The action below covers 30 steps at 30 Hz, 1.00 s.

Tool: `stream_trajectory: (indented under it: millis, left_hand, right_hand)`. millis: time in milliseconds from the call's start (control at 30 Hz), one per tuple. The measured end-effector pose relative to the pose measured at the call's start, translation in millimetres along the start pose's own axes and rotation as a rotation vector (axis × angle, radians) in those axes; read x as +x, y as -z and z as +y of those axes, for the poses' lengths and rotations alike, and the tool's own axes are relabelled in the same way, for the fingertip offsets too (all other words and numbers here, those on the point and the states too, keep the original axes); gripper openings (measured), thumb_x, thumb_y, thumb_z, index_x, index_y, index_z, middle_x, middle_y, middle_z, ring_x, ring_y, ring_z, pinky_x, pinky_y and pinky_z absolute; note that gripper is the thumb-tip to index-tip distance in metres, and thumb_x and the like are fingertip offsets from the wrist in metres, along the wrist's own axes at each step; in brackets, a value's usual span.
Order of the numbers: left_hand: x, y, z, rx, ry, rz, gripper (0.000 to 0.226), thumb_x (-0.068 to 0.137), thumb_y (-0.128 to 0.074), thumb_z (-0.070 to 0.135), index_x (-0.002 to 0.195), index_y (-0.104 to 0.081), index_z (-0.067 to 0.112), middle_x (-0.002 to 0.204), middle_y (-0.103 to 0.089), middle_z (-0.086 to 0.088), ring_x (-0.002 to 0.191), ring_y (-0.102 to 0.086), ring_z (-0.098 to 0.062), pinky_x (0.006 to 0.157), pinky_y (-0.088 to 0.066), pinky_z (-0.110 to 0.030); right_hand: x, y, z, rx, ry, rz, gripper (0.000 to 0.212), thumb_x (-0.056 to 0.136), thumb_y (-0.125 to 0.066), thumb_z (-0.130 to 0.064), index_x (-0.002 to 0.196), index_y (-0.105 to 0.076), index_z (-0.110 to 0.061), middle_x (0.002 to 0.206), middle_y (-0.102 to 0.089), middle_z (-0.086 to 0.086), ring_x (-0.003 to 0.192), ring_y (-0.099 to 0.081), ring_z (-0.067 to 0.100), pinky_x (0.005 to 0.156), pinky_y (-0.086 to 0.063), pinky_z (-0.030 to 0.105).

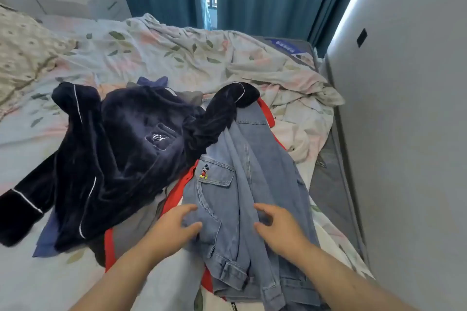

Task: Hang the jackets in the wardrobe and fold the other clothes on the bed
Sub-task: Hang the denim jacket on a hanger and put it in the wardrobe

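The step in hand looks like picking out a jacket for hanging. The denim jacket [242,171] lies crumpled on the bed [126,53], at 4 o'clock from the navy velvet top [121,149] and on top of a red-edged garment [177,189]. The left hand [177,225] and right hand [278,227] rest on its lower half, fingers half spread and loosely bent, touching the cloth without a clear pinch. Next, I judge, both hands must close on the denim and lift it free.

Left hand [174,228] and right hand [278,230] touch denim jacket [243,171] on bed [151,53].
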State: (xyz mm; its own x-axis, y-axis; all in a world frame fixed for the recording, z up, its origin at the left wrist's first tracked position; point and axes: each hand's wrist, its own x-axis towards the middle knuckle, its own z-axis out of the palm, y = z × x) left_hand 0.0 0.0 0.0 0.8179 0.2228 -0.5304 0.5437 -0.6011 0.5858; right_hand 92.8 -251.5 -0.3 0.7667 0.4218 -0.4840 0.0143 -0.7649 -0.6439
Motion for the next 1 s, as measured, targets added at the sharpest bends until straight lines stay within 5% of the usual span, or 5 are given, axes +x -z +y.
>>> stream_trajectory:
  millis: [233, 367, 567, 667, 1000]
  left_hand:
    - [114.9, -44.6, -34.6, -0.043, 0.117, 0.159, 0.052, 0.084, -0.074, 0.027, 0.128, -0.052, 0.012, 0.128, -0.058, -0.003, 0.117, -0.054, -0.024, 0.088, -0.043, -0.028]
    - [141.6, -58.1, -33.2, -0.515, 0.25, 0.05, 0.024, 0.086, -0.073, 0.038, 0.098, -0.057, 0.025, 0.099, -0.063, 0.013, 0.08, -0.06, -0.002, 0.054, -0.043, -0.016]
    - [155.5, -78.6, -16.9, -0.488, 0.175, 0.124, 0.033, 0.081, -0.079, 0.025, 0.108, -0.062, 0.014, 0.107, -0.069, -0.003, 0.095, -0.067, -0.022, 0.088, -0.055, -0.039]
    - [148.9, -90.3, -14.5, -0.44, 0.117, 0.258, 0.011, 0.084, -0.07, 0.009, 0.086, -0.064, 0.017, 0.092, -0.071, -0.006, 0.076, -0.064, -0.021, 0.071, -0.053, -0.034]
    - [50.0, -127.5, -16.1, -0.616, 0.156, 0.19, 0.034, 0.098, -0.058, 0.03, 0.08, -0.065, 0.002, 0.083, -0.072, -0.014, 0.083, -0.068, -0.031, 0.073, -0.053, -0.04]
  right_hand:
    - [117.6, -19.1, 43.2, -0.159, -0.09, 0.183, 0.101, 0.079, -0.076, -0.05, 0.157, -0.015, -0.027, 0.164, -0.008, 0.011, 0.15, -0.011, 0.029, 0.12, -0.018, 0.041]
    - [150.4, -25.8, 40.6, -0.021, -0.17, 0.233, 0.119, 0.065, -0.083, -0.057, 0.153, -0.018, -0.011, 0.157, -0.026, 0.017, 0.142, -0.032, 0.032, 0.115, -0.032, 0.042]
    - [163.7, -27.8, 37.3, 0.048, -0.188, 0.253, 0.069, 0.073, -0.081, -0.042, 0.125, -0.054, -0.006, 0.124, -0.062, 0.009, 0.116, -0.059, 0.029, 0.093, -0.05, 0.036]
    - [161.0, -33.5, 38.9, 0.052, -0.063, 0.27, 0.024, 0.083, -0.071, -0.024, 0.092, -0.069, -0.002, 0.094, -0.072, 0.008, 0.089, -0.066, 0.025, 0.073, -0.053, 0.033]
    - [76.8, -61.9, 74.6, 0.587, -0.184, 0.197, 0.018, 0.095, -0.065, -0.028, 0.084, -0.073, -0.016, 0.082, -0.075, -0.007, 0.076, -0.069, 0.007, 0.062, -0.05, 0.017]
